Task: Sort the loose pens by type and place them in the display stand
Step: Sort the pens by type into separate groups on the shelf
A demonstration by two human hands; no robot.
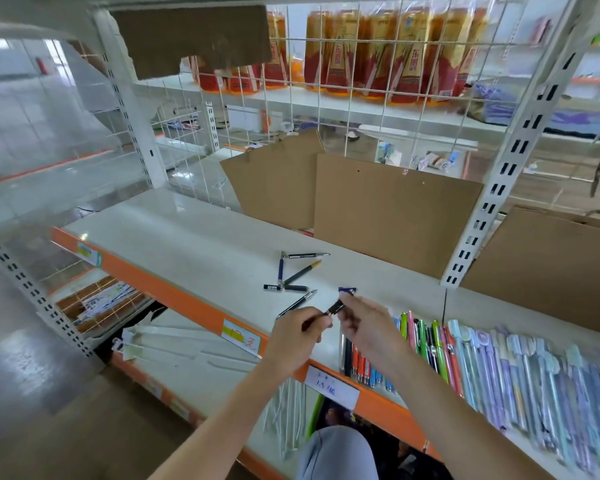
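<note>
Partly done: sorted pens (430, 344) rowed along shelf (187, 237) front edge at right, five or so loose pens (293, 273) mid-shelf, left hand (297, 336) and right hand (364, 323) pinching, seemingly, one dark pen (336, 307) above that edge.

Brown cardboard sheets (392, 209) lean against the white wire grid (361, 109) at the back of the shelf (174, 230), and another cardboard piece (194, 39) hangs high on the left. Behind the grid stands a row of red-and-gold packets (378, 53), bottles perhaps, though the mesh blurs them. The shelf's orange edge (160, 289) carries a yellow price tag (241, 336) and a white label (331, 386), and a lower rack holds printed boxes (101, 301).
</note>
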